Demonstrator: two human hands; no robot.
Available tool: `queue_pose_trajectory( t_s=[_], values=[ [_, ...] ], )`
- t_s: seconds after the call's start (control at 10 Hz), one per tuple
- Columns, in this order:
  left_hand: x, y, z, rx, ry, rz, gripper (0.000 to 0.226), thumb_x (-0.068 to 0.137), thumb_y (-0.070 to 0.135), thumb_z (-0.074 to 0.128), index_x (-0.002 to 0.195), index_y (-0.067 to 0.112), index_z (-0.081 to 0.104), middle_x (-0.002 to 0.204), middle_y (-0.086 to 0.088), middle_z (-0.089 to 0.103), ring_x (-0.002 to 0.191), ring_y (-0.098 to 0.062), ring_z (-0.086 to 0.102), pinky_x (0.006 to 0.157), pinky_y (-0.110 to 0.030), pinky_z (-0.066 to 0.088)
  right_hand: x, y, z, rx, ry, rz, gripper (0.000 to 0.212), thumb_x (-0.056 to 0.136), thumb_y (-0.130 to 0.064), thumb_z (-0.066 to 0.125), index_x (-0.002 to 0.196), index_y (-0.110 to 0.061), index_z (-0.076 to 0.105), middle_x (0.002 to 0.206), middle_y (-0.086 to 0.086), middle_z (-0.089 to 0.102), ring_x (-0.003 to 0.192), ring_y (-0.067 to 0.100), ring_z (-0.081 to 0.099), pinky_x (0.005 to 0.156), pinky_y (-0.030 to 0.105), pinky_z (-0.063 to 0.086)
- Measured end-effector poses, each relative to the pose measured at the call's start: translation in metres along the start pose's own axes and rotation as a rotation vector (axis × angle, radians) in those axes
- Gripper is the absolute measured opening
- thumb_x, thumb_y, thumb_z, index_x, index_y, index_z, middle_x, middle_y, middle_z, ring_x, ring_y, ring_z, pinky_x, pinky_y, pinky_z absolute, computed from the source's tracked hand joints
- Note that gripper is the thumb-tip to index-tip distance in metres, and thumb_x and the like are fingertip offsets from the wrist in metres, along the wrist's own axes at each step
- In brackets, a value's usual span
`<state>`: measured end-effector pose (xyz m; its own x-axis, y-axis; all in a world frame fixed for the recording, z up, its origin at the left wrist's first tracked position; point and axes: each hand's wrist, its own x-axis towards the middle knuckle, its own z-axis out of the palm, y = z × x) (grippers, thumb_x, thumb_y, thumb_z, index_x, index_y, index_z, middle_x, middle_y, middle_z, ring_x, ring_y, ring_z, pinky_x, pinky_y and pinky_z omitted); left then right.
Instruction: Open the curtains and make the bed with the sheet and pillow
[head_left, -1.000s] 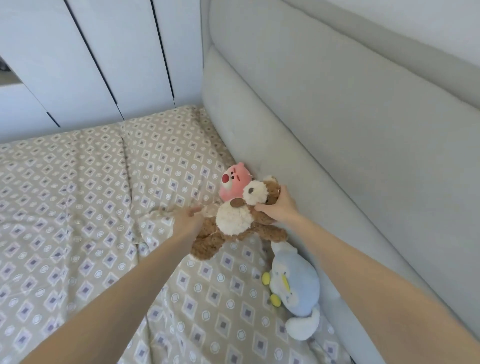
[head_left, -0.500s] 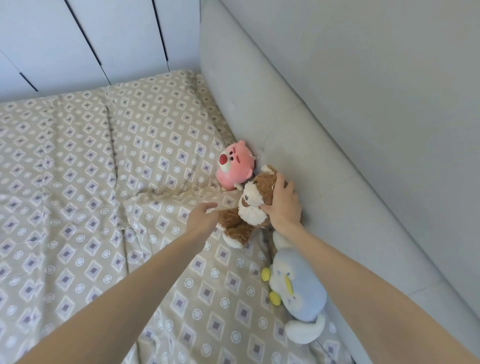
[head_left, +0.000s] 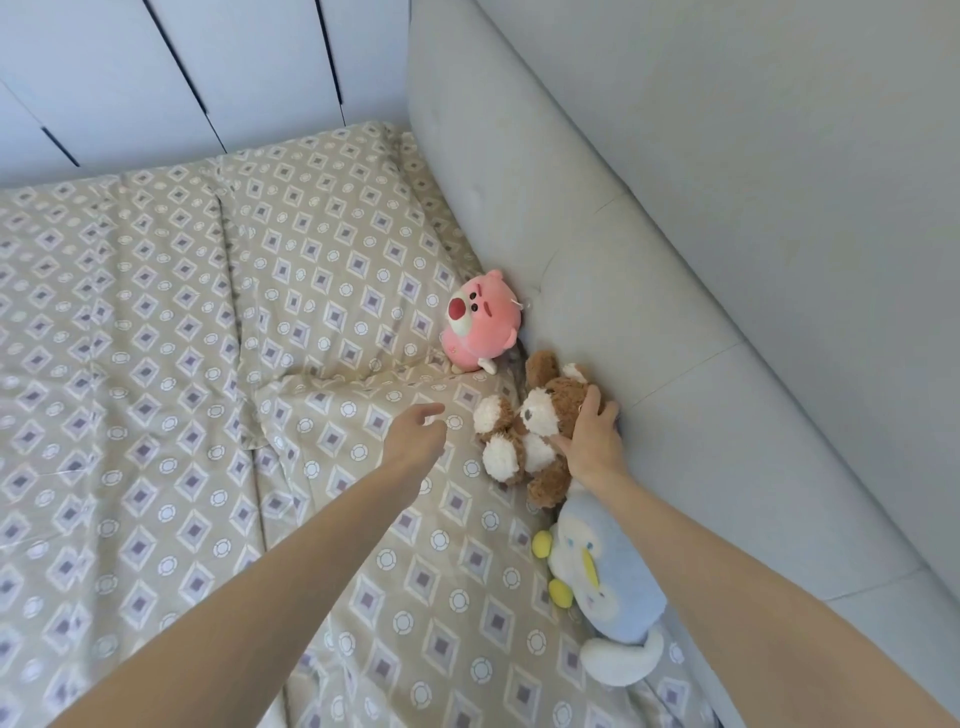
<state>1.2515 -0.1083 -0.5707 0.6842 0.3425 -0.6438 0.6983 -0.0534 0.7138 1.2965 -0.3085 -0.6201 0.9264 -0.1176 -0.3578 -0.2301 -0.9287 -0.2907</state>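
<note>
The right hand curls its fingers round the brown bear by the headboard, the left hand hangs loose and empty over the sheet, pillow just beyond its fingertips; I'd seat the bear upright before releasing.

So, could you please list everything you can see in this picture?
headboard: one, grey, padded, right of the bed.
cupboard panels: several, white, beyond the bed.
sheet: one, beige with diamonds, over the bed.
pillow: one, same pattern, far corner by the headboard.
pink plush toy: one, pink, beside the pillow.
brown plush toy: one, brown and white, against the headboard.
blue plush toy: one, pale blue and white, nearest the camera.
left hand: one, holds nothing, above the sheet.
right hand: one, holds the brown plush toy.
</note>
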Motion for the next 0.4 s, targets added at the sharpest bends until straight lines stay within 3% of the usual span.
queue_pose_trajectory(
  t_s=[0.1,0.2,0.3,0.4],
  values=[
    [-0.002,-0.003,0.000,-0.005,-0.001,-0.014,0.043,0.091,0.006,0.041,0.129,0.021,0.054,0.142,-0.008,0.043,0.106,-0.020,0.054,0.097,-0.036,0.045,-0.004,0.001,-0.003,-0.156,0.044,0.000,0.089,0.086,-0.043,0.065,0.150,-0.012,0.011,0.139,0.015,0.030,0.126,0.030,0.037,0.089,0.037,0.046],
    [-0.010,-0.001,0.000,0.019,-0.022,-0.019,0.042,0.092,0.006,0.041,0.129,0.021,0.055,0.141,-0.008,0.045,0.120,-0.025,0.049,0.103,-0.041,0.042,-0.009,-0.002,-0.008,-0.193,0.125,-0.033,0.088,0.084,-0.041,0.068,0.149,-0.014,0.015,0.141,0.012,0.029,0.129,0.029,0.029,0.094,0.038,0.044],
    [-0.023,0.006,-0.002,0.013,-0.049,-0.005,0.043,0.092,0.006,0.040,0.130,0.019,0.053,0.134,-0.008,0.051,0.118,-0.025,0.050,0.104,-0.040,0.041,-0.020,-0.006,-0.022,-0.178,0.140,-0.095,0.077,0.086,-0.028,0.066,0.147,-0.017,0.021,0.143,0.010,0.029,0.129,0.029,0.032,0.099,0.038,0.041],
    [-0.037,0.012,-0.004,0.008,-0.048,0.014,0.043,0.092,0.007,0.041,0.131,0.021,0.053,0.125,-0.006,0.055,0.100,-0.020,0.053,0.094,-0.035,0.045,-0.031,-0.012,-0.040,-0.137,0.154,-0.140,0.060,0.088,-0.019,0.056,0.142,-0.016,0.031,0.137,0.009,0.038,0.122,0.028,0.042,0.093,0.038,0.044]
  ],
)
